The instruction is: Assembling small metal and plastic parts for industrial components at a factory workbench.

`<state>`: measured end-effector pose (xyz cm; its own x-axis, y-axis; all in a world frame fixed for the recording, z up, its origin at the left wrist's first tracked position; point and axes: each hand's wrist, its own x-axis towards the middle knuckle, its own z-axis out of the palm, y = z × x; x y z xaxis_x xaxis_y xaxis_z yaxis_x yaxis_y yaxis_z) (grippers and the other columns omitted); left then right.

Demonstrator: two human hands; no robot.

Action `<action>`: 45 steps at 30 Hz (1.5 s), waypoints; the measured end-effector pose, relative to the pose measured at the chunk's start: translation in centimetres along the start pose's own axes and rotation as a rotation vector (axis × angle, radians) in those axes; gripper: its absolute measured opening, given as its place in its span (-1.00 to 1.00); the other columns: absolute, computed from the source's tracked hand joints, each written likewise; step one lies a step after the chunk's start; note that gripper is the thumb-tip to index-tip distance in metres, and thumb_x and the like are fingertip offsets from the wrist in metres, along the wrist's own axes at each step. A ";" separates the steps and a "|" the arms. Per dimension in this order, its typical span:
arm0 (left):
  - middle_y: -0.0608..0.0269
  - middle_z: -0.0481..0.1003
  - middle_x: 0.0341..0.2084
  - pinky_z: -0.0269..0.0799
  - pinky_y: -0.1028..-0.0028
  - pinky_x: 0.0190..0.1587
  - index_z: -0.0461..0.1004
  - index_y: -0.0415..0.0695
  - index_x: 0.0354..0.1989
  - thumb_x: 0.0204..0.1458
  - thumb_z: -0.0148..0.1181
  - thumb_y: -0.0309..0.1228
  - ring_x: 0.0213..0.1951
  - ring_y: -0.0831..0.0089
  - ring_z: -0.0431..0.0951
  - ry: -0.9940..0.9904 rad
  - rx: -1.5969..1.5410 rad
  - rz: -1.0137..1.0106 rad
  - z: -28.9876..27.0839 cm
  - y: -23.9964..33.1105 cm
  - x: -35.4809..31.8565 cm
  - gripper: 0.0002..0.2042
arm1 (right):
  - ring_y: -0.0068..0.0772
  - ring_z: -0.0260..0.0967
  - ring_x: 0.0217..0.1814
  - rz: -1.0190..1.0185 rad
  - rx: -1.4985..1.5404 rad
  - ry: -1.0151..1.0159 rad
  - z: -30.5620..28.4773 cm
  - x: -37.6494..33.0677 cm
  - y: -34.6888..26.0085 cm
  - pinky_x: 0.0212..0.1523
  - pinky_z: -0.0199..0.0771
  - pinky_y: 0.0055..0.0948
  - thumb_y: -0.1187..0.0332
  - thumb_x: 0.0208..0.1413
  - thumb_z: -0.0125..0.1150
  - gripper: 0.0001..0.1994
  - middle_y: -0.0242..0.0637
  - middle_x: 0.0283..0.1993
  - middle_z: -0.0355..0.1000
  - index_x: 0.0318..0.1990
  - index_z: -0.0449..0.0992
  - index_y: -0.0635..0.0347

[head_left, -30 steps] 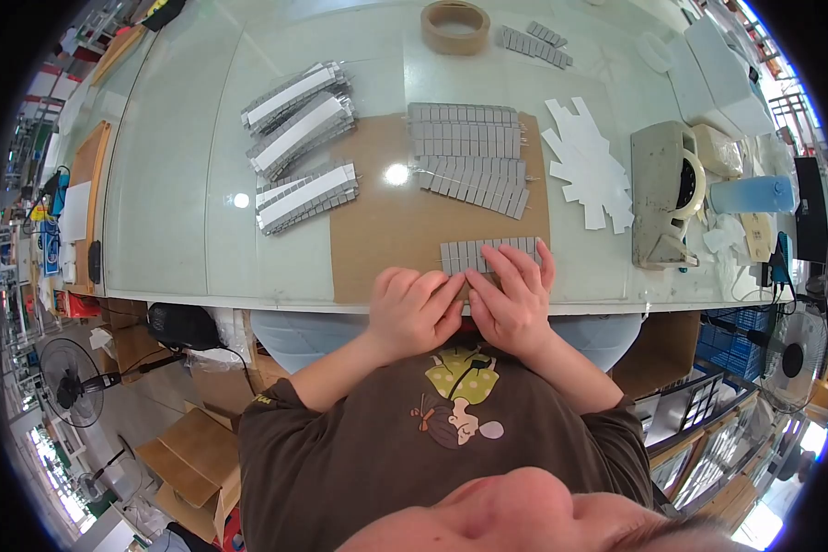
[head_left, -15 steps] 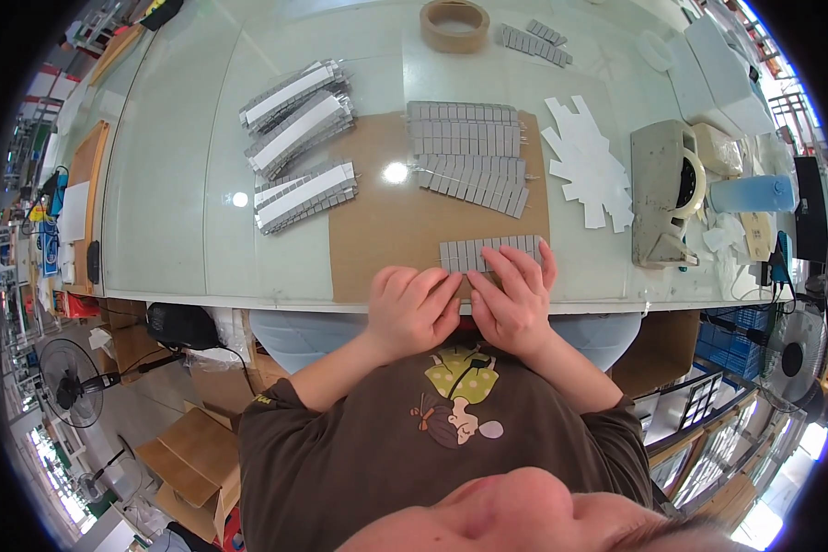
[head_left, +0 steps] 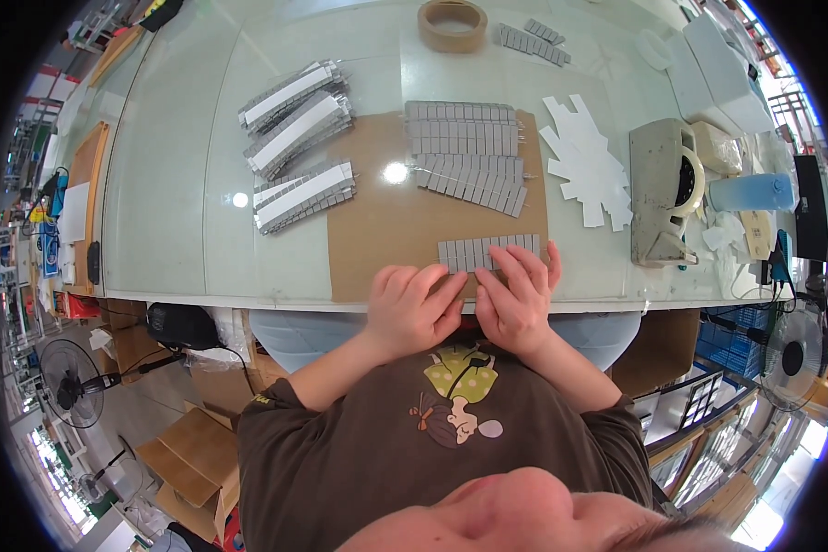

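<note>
A grey segmented strip [head_left: 463,253] lies on the brown cardboard sheet [head_left: 368,248] near the table's front edge. At its lower left corner, my left hand [head_left: 408,302] is closed, thumb and index fingertip together on the edge. My right hand [head_left: 517,293] is bent over the strip's right part, thumb at the near edge and fingers on top, the little finger sticking out. Whatever sits between the fingertips is too small to make out. Beyond the hands, more grey segmented strips [head_left: 465,129] lie in rows, with thin wires at their ends.
Bundled grey strips with white bands [head_left: 304,198] lie to the left. White paper strips [head_left: 584,161] are fanned out on the right, beside a tape dispenser [head_left: 662,193]. A tape roll [head_left: 452,26] and short grey pieces [head_left: 534,44] lie at the back. A blue bottle [head_left: 753,193] is far right.
My right hand's fingers have shifted slightly to the right along the strip, and its thumb has moved away from my left fingertips. The left hand has hardly moved.
</note>
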<state>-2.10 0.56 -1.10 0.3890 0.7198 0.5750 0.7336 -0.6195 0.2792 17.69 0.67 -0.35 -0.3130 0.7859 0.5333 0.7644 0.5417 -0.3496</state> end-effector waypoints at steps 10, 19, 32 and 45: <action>0.38 0.41 -0.02 0.27 0.26 0.08 0.60 0.14 0.00 -0.04 0.28 -0.04 -0.05 0.37 0.37 -0.108 0.011 0.005 -0.4 0.2 0.5 -0.59 | -0.20 0.34 0.14 0.025 0.008 0.001 0.0 0.1 0.0 0.43 -0.19 0.26 0.38 -0.11 0.27 -0.78 -0.24 0.07 0.48 -0.25 0.64 0.18; 0.39 0.42 -0.04 0.27 0.26 0.08 0.61 0.14 -0.02 -0.06 0.30 -0.07 -0.05 0.39 0.38 -0.098 0.029 0.008 -0.3 0.3 0.5 -0.60 | -0.20 0.36 0.13 0.039 0.042 0.001 0.0 0.2 0.1 0.43 -0.21 0.27 0.37 -0.08 0.26 -0.80 -0.24 0.05 0.49 -0.26 0.64 0.17; 0.39 0.47 -0.20 0.33 0.28 -0.04 0.64 -0.01 -0.17 -0.22 0.37 -0.33 -0.15 0.31 0.38 -0.021 -0.134 0.019 -0.3 0.7 0.9 -0.66 | -0.16 0.36 0.13 0.071 -0.019 0.050 -3.0 -0.6 3.3 0.42 -0.16 0.19 0.42 -0.12 0.27 -0.79 -0.23 0.05 0.48 -0.26 0.64 0.15; 0.34 0.42 -0.04 0.26 0.22 0.11 0.55 -0.05 0.02 -0.07 0.29 -0.15 -0.01 0.35 0.34 -0.095 -0.027 0.055 1.5 3.0 2.1 -0.55 | -0.18 0.36 0.13 0.001 0.001 -0.008 -3.1 -0.3 3.2 0.41 -0.15 0.22 0.38 -0.12 0.29 -0.78 -0.27 0.06 0.48 -0.24 0.66 0.09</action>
<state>1.73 0.64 -0.22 0.4804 0.7100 0.5149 0.6949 -0.6663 0.2703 21.97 1.21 0.72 -0.3166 0.7888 0.5268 0.7640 0.5412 -0.3512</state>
